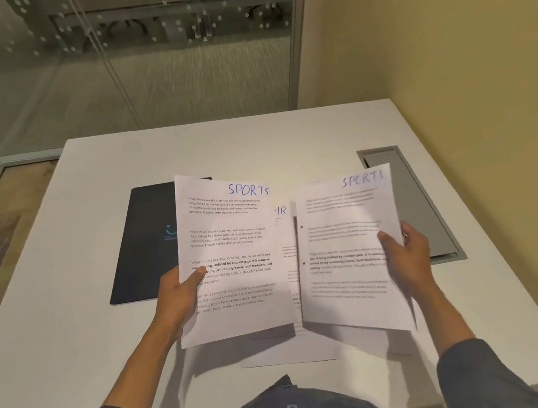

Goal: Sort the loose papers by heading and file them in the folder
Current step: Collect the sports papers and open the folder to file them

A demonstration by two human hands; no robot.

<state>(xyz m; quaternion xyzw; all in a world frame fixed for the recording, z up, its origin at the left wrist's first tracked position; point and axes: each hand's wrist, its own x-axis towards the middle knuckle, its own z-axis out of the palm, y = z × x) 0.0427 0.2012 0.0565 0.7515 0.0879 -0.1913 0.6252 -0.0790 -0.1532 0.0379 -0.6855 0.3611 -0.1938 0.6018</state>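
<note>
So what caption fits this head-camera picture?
Left hand and right hand hold white SPORTS-headed sheets above dark blue folder.

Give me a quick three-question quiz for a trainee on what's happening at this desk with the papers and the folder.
1. True or false: the dark folder lies shut on the table.
2. What handwritten heading tops the sheet in the left hand?
3. The sheet in the right hand reads: A) HR B) SPORTS C) NEWS

Key
1. True.
2. SPORTS, on the left sheet.
3. B, on the right sheet. An HR sheet lies on the table between them.
</note>
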